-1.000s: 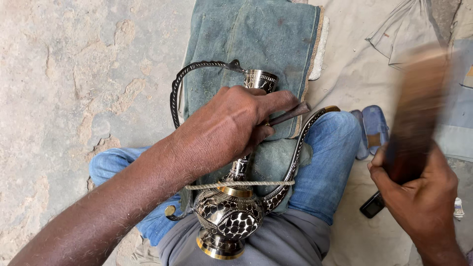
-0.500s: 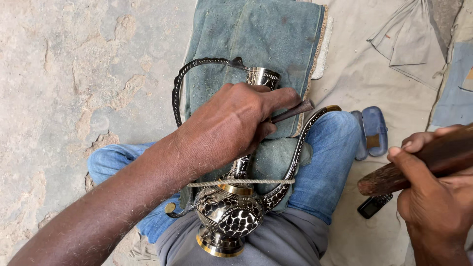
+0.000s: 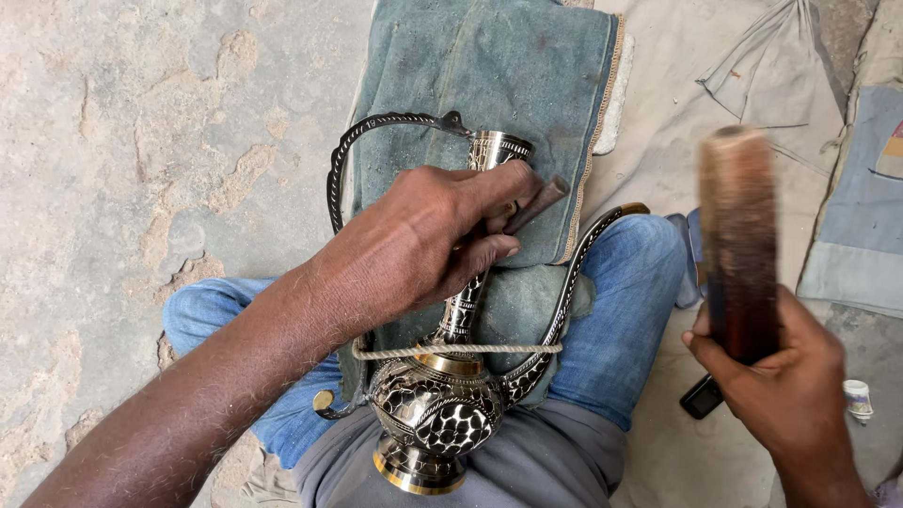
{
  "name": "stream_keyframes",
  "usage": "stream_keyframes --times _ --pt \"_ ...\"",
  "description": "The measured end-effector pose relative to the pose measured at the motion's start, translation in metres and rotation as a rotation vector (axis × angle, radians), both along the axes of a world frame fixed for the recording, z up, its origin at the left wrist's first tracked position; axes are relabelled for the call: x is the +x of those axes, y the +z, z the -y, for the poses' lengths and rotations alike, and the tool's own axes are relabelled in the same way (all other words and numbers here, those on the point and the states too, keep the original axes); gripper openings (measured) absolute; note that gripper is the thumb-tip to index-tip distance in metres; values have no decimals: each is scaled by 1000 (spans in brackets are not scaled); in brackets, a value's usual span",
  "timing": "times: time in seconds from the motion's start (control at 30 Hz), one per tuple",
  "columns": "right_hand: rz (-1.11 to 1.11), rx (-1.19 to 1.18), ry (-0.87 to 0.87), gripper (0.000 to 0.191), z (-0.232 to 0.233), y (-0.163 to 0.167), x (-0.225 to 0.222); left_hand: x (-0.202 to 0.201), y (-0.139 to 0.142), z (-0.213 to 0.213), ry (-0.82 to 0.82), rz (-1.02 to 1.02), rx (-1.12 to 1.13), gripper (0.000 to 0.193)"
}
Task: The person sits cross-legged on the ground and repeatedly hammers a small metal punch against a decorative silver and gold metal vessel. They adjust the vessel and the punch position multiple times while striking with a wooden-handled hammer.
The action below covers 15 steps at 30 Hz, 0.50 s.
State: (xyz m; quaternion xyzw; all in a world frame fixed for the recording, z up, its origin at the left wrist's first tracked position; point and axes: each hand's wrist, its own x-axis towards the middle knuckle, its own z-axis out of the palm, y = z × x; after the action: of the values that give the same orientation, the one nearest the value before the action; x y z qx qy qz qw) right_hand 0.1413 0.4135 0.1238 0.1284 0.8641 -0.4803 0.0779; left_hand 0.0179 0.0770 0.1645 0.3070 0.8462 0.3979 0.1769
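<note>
Brass, engraved and blackened in a leaf pattern, forms the one long-necked ewer (image 3: 442, 414) that I see lying across the lap, its round belly and gold foot ring nearest the camera and its narrow neck pointing away to a banded mouth. One ropelike curved handle (image 3: 362, 141) arches off to the left and one slender spout (image 3: 574, 273) sweeps up on the right. A single loop of pale twisted cord (image 3: 461, 349) crosses the shoulder from handle to spout. Under the vessel lies one grey-green folded cloth (image 3: 489, 66), coarse and frayed along its right hem, spread over blue denim knees.

My left hand (image 3: 423, 245) rests over the neck, fingers curled together and pinched on one thin dark metal punch (image 3: 534, 203), whose tip angles out toward the right. My right hand (image 3: 785, 386) is at the near right, fingers wrapped tight round the lower end of one wooden mallet (image 3: 738, 235), a cylindrical stick that is pale at the top, dark reddish at the grip and blurred. A small black object (image 3: 701, 398) lies on the tan sheet just left of that hand, and a small white cap (image 3: 858, 397) just right of it.
</note>
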Motion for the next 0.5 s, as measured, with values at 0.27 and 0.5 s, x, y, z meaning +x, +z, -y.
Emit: stream_keyframes --times 0.27,0.5 --pt "-105 377 122 30 8 46 -15 1 3 -1 -36 -69 137 41" --pt "-61 424 122 35 15 50 -19 -3 7 -3 -43 -48 129 45"
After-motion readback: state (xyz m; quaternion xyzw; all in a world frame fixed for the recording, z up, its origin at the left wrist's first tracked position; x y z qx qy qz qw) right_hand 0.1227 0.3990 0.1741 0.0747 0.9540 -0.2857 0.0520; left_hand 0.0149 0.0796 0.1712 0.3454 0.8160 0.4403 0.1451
